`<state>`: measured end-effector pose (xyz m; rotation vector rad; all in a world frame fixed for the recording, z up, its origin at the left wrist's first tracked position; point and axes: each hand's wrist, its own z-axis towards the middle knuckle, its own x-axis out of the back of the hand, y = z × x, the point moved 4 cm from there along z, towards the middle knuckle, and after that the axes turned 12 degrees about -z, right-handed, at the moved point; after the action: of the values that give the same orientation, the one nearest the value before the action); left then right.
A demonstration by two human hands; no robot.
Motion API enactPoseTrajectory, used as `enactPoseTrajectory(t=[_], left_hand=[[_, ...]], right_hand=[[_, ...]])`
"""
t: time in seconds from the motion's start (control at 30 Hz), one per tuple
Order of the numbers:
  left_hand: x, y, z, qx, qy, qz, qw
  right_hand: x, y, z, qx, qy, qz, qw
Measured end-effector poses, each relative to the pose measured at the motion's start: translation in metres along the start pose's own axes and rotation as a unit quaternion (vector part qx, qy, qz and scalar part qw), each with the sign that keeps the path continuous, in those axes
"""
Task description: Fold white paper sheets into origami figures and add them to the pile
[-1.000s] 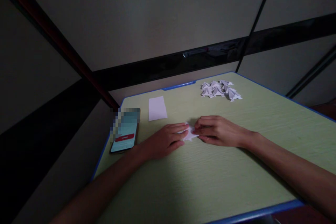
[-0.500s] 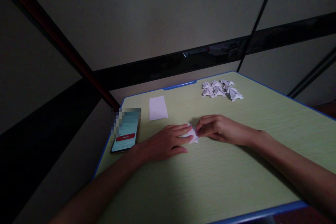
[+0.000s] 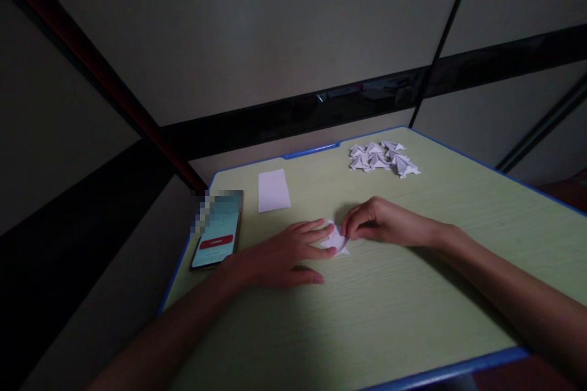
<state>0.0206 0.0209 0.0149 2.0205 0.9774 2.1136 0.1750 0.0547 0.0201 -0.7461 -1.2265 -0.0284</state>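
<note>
A small folded piece of white paper [image 3: 337,242] lies on the table between my hands, with pointed corners sticking out. My left hand [image 3: 293,255] rests flat with its fingers spread, and two fingertips press on the paper's left side. The thumb of that hand lies apart on the table top. My right hand [image 3: 373,222] is closed, its thumb and fingers pinching the paper's right edge. That edge looks slightly lifted, and the fingertips partly hide it.
Several folded white paper figures [image 3: 378,159] sit grouped at the back right of the pale green, blue-edged table [image 3: 367,317]. A flat white paper sheet [image 3: 274,190] lies back left. Beside my left forearm is a phone [image 3: 215,238] with its screen lit. Behind stands a panelled wall [image 3: 275,43].
The right edge of the folded paper, pinched by my right hand, appears raised a little more. My left thumb has spread further from its fingers. The whole view has shifted slightly.
</note>
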Motion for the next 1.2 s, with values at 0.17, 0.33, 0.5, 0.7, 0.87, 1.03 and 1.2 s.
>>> enactPoseTrajectory(t=[0.17, 0.33, 0.5, 0.7, 0.87, 1.03, 1.2], left_hand=[[-0.001, -0.001, 0.0, -0.009, 0.02, 0.013, 1.0], [-0.003, 0.006, 0.001, -0.044, 0.056, 0.072, 0.995], [-0.004, 0.01, 0.0, -0.061, 0.054, 0.081, 0.993], [-0.003, 0.009, -0.002, -0.072, 0.056, 0.075, 0.993], [-0.006, 0.008, 0.0, -0.077, 0.066, 0.079, 0.992], [-0.007, 0.008, -0.001, -0.077, 0.066, 0.073, 0.992], [-0.004, 0.009, -0.003, -0.052, 0.064, 0.041, 0.996]], right_hand=[[-0.004, 0.007, 0.001, -0.04, 0.017, 0.056, 0.998], [-0.007, 0.012, 0.001, -0.065, 0.024, 0.088, 0.994], [-0.009, 0.009, 0.003, -0.09, 0.033, 0.082, 0.992], [-0.014, 0.009, 0.003, -0.126, 0.056, 0.069, 0.988], [-0.014, 0.006, 0.003, -0.139, 0.073, 0.024, 0.987], [-0.013, 0.0, 0.005, -0.146, 0.085, -0.035, 0.985], [-0.013, -0.001, 0.006, -0.145, 0.094, -0.057, 0.983]])
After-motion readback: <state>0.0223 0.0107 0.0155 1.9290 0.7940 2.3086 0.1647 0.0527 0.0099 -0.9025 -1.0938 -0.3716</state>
